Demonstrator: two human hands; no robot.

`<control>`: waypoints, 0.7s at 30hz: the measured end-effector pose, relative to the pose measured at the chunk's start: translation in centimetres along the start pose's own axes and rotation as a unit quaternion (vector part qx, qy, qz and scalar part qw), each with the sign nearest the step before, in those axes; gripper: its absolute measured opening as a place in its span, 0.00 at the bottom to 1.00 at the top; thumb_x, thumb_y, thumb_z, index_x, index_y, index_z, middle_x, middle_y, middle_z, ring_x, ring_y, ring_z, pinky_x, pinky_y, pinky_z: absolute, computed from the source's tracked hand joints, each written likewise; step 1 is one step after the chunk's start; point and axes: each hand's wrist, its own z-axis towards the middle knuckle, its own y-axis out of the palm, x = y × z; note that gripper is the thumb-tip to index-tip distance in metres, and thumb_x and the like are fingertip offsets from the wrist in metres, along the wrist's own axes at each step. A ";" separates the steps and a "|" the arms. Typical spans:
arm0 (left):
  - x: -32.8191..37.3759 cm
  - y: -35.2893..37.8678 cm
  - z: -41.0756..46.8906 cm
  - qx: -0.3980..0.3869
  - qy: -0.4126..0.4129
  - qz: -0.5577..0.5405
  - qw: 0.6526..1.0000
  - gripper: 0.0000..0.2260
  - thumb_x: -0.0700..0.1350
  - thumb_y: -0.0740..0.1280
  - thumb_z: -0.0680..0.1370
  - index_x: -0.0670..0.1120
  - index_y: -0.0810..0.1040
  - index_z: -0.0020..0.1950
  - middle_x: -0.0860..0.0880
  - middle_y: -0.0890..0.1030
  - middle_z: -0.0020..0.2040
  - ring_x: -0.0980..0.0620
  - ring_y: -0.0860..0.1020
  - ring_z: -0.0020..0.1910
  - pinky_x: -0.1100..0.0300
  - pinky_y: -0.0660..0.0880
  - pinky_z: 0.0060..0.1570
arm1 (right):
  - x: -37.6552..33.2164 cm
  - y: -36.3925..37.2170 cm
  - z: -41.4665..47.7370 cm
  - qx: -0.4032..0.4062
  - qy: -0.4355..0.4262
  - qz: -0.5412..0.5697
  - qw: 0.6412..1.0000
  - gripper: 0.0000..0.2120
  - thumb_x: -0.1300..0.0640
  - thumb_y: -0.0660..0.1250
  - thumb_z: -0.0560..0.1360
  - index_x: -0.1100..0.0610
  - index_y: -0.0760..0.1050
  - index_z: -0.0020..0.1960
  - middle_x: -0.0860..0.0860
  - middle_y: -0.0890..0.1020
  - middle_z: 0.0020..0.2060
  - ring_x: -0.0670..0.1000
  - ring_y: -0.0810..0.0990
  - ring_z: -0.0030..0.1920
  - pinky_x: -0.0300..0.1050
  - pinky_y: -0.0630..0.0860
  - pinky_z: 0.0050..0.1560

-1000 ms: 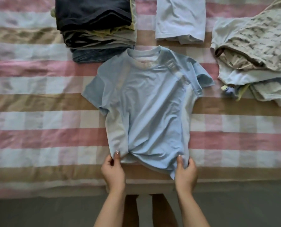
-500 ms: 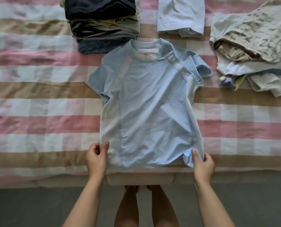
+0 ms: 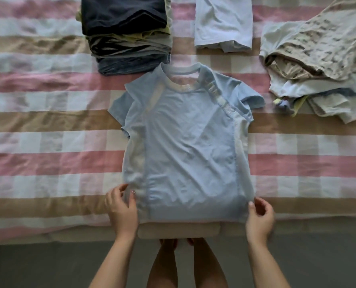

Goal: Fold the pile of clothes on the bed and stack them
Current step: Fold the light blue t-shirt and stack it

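Shirt: the light blue T-shirt (image 3: 185, 146) lies flat and face up in the middle of the bed (image 3: 48, 142), collar far, hem at the near edge.
Left hand: the left hand (image 3: 121, 208) is at the near-left hem corner, thumb on the cloth and fingers curled outside the edge, pinching the side of the shirt.
Right hand: the right hand (image 3: 259, 215) is at the near-right corner. Its thumb tip touches the cloth and its fingers are curled, but blur hides whether they clamp the fabric.
Slip risk: the hem lies right along the bed's near edge, so a loose or uneven pull could probably drag it over.
Crease risk: the left sleeve looks partly tucked under and the right one rumpled, so folding now would likely lock in lumps.
Stack: the folded dark stack (image 3: 123, 28) sits far left, its bottom layer touching the shirt's left shoulder. A fold swept that way could nudge it.
White piece: a folded white garment (image 3: 222, 23) lies far beyond the collar, apart from it.
Unfolded pile: the pale heap (image 3: 318, 59) lies far right, near the right sleeve but not touching it.
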 end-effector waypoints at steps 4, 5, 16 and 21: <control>6.0 2.2 0.4 -0.074 0.106 -0.051 0.990 0.06 0.37 0.64 0.76 0.43 0.76 0.52 0.50 0.75 0.47 0.51 0.75 0.45 0.62 0.74 0.46 | -4.8 1.3 1.3 -0.039 -0.113 -0.004 0.993 0.07 0.64 0.65 0.75 0.60 0.76 0.52 0.57 0.78 0.48 0.54 0.76 0.47 0.43 0.71 0.47; 7.6 3.1 0.6 -0.092 0.130 -0.061 0.985 0.05 0.36 0.64 0.76 0.43 0.77 0.50 0.51 0.76 0.46 0.53 0.76 0.42 0.67 0.73 0.43 | -6.2 1.7 1.9 -0.053 -0.123 0.005 0.991 0.06 0.63 0.64 0.75 0.58 0.76 0.52 0.55 0.79 0.48 0.52 0.76 0.47 0.41 0.71 0.46; 22.7 16.7 5.9 -0.199 0.293 -0.062 0.933 0.05 0.33 0.65 0.74 0.38 0.80 0.47 0.42 0.79 0.45 0.46 0.77 0.40 0.63 0.70 0.42 | -15.9 6.8 12.8 -0.059 -0.143 -0.045 0.987 0.07 0.57 0.65 0.75 0.57 0.77 0.52 0.55 0.82 0.47 0.57 0.79 0.48 0.45 0.72 0.45; 27.7 20.9 9.9 -0.159 0.373 0.002 0.914 0.10 0.30 0.64 0.73 0.38 0.81 0.50 0.38 0.78 0.49 0.41 0.76 0.49 0.50 0.73 0.47 | -17.4 8.5 15.7 -0.021 -0.206 -0.186 0.961 0.14 0.47 0.66 0.73 0.55 0.76 0.53 0.54 0.80 0.52 0.57 0.75 0.53 0.49 0.71 0.47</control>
